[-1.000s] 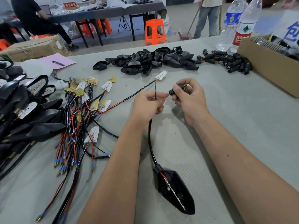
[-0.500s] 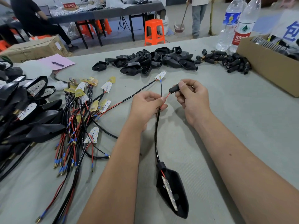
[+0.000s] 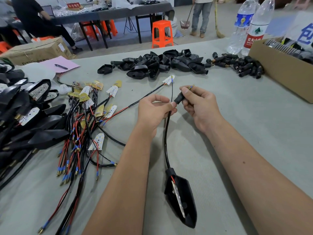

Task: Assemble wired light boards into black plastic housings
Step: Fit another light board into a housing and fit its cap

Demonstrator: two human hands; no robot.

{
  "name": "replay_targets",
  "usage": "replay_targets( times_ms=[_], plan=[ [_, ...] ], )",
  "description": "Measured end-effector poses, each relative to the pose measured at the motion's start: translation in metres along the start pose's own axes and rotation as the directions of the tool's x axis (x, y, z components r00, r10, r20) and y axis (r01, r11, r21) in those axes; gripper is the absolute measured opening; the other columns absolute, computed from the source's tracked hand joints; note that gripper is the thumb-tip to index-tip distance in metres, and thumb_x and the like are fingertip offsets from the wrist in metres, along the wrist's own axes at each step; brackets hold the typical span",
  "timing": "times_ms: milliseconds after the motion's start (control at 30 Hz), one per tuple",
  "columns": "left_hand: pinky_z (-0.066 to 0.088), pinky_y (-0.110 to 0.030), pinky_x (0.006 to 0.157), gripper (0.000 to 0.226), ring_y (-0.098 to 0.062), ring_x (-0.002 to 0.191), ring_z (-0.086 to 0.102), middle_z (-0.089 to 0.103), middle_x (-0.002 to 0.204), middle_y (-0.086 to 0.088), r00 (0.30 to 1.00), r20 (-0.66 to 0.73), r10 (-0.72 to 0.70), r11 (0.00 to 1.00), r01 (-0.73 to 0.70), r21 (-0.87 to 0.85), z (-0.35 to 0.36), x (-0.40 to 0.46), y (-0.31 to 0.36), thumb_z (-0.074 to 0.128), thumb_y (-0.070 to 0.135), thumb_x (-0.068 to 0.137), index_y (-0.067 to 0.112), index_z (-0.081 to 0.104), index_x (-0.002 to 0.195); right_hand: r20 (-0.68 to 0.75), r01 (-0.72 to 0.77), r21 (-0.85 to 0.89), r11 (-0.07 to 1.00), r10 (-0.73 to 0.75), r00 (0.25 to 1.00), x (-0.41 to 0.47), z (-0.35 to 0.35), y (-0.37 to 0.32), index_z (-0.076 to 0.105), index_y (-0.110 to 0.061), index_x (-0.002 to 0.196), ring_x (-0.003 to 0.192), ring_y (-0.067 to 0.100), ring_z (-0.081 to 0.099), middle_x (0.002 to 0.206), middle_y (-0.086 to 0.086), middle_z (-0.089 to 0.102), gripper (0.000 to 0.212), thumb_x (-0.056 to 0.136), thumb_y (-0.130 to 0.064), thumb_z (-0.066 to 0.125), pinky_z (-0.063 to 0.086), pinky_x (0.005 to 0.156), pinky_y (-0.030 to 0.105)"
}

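Observation:
A black plastic housing (image 3: 182, 199) with a light board inside lies on the grey table near me. Its black cable (image 3: 166, 141) runs up to my hands. My left hand (image 3: 153, 111) pinches the cable's end, where thin wires stick upward. My right hand (image 3: 198, 104) holds a small black connector sleeve (image 3: 180, 98) with a brass tip, touching the wire end at my left fingertips. Loose wired light boards (image 3: 88, 119) lie tangled to the left.
Assembled housings (image 3: 25, 116) are heaped at the far left. Empty housings (image 3: 152, 65) and black connectors (image 3: 240, 64) sit at the back. A cardboard box (image 3: 279, 68) and two water bottles (image 3: 249, 28) stand at the back right. People work beyond the table.
The housing near me has turned and slid slightly right. My right hand has brought the connector sleeve down against the wire end held by my left hand.

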State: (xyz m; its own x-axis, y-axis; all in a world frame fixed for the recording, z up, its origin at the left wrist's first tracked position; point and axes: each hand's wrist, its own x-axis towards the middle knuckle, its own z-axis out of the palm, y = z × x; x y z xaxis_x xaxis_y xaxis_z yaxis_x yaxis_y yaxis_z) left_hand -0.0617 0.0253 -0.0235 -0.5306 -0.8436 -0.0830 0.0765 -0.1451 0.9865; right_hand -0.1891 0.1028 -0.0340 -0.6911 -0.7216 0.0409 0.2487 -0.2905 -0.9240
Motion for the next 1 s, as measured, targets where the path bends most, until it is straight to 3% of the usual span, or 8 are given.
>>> replay_targets(
  times_ms=[200, 400, 500, 567, 733, 833, 933, 1000],
  plan=[
    [0.063, -0.028, 0.068, 0.024, -0.024, 0.062, 0.073, 0.073, 0.082, -0.021, 0.998, -0.06, 0.006, 0.998, -0.009, -0.059, 0.001, -0.001, 0.0, 0.079, -0.01, 0.081, 0.002, 0.06, 0.09, 0.03, -0.027, -0.003, 1.0, 0.027, 0.999, 0.0, 0.001, -0.002, 0.071, -0.004, 0.102, 0.061, 0.014, 0.053, 0.086, 0.012, 0.066, 0.012, 0.102, -0.011, 0.061, 0.039, 0.05, 0.02],
    [0.063, -0.03, 0.074, 0.027, -0.018, 0.069, 0.072, 0.076, 0.084, -0.005, 0.999, -0.03, 0.042, 0.995, -0.045, -0.086, 0.002, 0.001, 0.005, 0.068, -0.009, 0.09, 0.006, 0.066, 0.112, -0.028, 0.007, -0.032, 0.999, -0.008, 1.0, 0.002, 0.001, 0.001, 0.072, -0.005, 0.098, 0.056, 0.013, 0.054, 0.082, 0.012, 0.072, 0.025, 0.107, -0.018, 0.053, 0.037, 0.047, 0.021],
    [0.06, -0.03, 0.07, 0.016, -0.017, 0.067, 0.067, 0.069, 0.079, -0.003, 0.995, -0.05, 0.082, 0.981, -0.089, -0.171, 0.002, 0.001, 0.008, 0.067, 0.0, 0.095, 0.013, 0.07, 0.105, -0.033, 0.023, -0.036, 0.999, -0.024, 0.999, 0.002, 0.001, 0.002, 0.072, -0.005, 0.099, 0.055, 0.014, 0.054, 0.08, 0.013, 0.073, 0.025, 0.108, -0.015, 0.051, 0.037, 0.047, 0.021],
    [0.058, -0.029, 0.066, 0.01, -0.017, 0.064, 0.065, 0.064, 0.077, -0.002, 0.991, -0.082, 0.104, 0.983, -0.115, -0.142, 0.0, 0.003, 0.009, 0.063, 0.01, 0.101, 0.015, 0.071, 0.098, -0.05, 0.027, -0.03, 0.999, -0.029, 0.998, 0.002, 0.002, 0.002, 0.071, -0.004, 0.099, 0.056, 0.014, 0.055, 0.08, 0.014, 0.074, 0.024, 0.108, -0.014, 0.051, 0.039, 0.047, 0.021],
    [0.053, -0.025, 0.057, 0.035, -0.013, 0.056, 0.06, 0.055, 0.066, 0.001, 0.983, -0.113, 0.145, 0.988, -0.14, 0.058, -0.001, 0.005, 0.005, 0.047, 0.027, 0.109, 0.01, 0.071, 0.09, -0.064, 0.026, -0.014, 1.0, -0.026, 0.998, 0.001, 0.003, 0.002, 0.07, -0.003, 0.098, 0.055, 0.013, 0.055, 0.082, 0.015, 0.073, 0.024, 0.108, -0.014, 0.051, 0.041, 0.049, 0.02],
    [0.053, -0.024, 0.059, 0.034, -0.01, 0.058, 0.058, 0.057, 0.061, 0.004, 0.979, -0.13, 0.155, 0.987, -0.159, -0.02, 0.0, 0.006, 0.005, 0.049, 0.023, 0.109, 0.008, 0.071, 0.088, -0.069, 0.008, 0.001, 1.0, -0.008, 0.998, 0.002, 0.002, 0.001, 0.07, -0.003, 0.098, 0.055, 0.013, 0.055, 0.081, 0.015, 0.073, 0.025, 0.108, -0.014, 0.051, 0.042, 0.049, 0.02],
    [0.056, -0.025, 0.063, 0.009, -0.013, 0.061, 0.064, 0.066, 0.067, -0.001, 0.974, -0.166, 0.151, 0.959, -0.186, -0.215, -0.001, 0.006, 0.009, 0.06, 0.011, 0.103, 0.008, 0.067, 0.1, -0.076, -0.017, 0.065, 0.998, 0.022, 0.997, 0.003, 0.001, 0.001, 0.069, -0.001, 0.099, 0.056, 0.014, 0.054, 0.08, 0.015, 0.073, 0.025, 0.109, -0.013, 0.05, 0.041, 0.048, 0.019],
    [0.052, -0.023, 0.058, 0.012, -0.015, 0.063, 0.068, 0.072, 0.073, -0.004, 0.967, -0.215, 0.137, 0.95, -0.19, -0.25, -0.003, 0.006, 0.009, 0.065, 0.008, 0.099, 0.012, 0.061, 0.11, -0.073, -0.024, 0.108, 0.994, 0.032, 0.997, 0.004, 0.0, 0.001, 0.069, -0.001, 0.098, 0.057, 0.015, 0.053, 0.079, 0.015, 0.073, 0.025, 0.109, -0.013, 0.05, 0.041, 0.048, 0.019]
  ],
)
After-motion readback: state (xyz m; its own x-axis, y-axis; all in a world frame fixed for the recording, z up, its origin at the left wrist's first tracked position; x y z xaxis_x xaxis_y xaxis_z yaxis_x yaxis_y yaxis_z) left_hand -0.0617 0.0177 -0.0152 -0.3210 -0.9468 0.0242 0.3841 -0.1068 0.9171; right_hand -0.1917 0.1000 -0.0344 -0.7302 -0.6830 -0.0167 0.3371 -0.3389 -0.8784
